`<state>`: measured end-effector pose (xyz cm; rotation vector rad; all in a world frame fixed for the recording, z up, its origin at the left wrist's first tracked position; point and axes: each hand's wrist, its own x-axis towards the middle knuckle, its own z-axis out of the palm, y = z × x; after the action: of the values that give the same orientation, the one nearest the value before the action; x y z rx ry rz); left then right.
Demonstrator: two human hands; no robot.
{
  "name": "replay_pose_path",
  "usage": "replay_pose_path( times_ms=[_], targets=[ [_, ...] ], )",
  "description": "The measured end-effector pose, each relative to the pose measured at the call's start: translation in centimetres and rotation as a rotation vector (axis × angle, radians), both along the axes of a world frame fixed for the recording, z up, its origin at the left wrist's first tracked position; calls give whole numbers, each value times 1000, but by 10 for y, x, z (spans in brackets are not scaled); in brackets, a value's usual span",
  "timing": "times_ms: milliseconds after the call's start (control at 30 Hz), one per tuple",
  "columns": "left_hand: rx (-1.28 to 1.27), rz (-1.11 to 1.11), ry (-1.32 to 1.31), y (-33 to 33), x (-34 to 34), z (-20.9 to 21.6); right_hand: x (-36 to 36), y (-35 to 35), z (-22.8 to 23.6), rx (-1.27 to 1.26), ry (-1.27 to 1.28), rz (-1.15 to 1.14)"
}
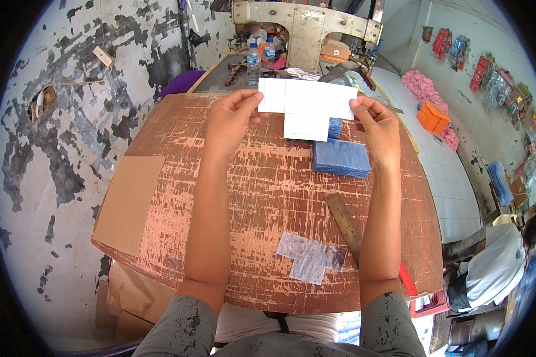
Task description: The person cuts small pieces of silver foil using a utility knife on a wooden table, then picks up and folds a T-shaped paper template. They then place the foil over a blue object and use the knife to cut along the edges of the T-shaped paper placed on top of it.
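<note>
A white T-shaped sheet of card (307, 107) is held up above the far part of the worn brown table (250, 208). My left hand (235, 113) pinches its left end between thumb and fingers. At the opposite end, my right hand (375, 122) grips the card the same way. Just beneath and behind it sits a stack of blue rectangular pieces (341, 157). A clear, thin T-shaped plastic piece (309, 257) lies flat near the front edge. Beside my right forearm rests a worn metal ruler (343, 221).
A brown board (131, 205) lies at the table's left. Two water bottles (254, 62) stand beyond the far edge, before a large metal machine (307, 38). A red strip (408, 279) is at the right front edge. Another person (494, 268) sits low at the right.
</note>
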<state>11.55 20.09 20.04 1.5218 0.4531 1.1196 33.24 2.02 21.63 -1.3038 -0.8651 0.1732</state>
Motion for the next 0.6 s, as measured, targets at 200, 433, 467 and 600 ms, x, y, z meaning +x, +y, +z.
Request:
replay_pose_path(
  times_ms=[200, 433, 467, 600],
  targets=[
    [8, 13, 4, -1, 0, 1, 3, 0, -2, -13, -18, -1],
    [6, 13, 2, 1, -1, 1, 2, 0, -1, -16, -16, 8],
    [-6, 0, -13, 1, -2, 2, 2, 0, -2, -18, -17, 14],
    [19, 10, -6, 1, -2, 2, 4, 0, -2, -22, -14, 32]
  ],
)
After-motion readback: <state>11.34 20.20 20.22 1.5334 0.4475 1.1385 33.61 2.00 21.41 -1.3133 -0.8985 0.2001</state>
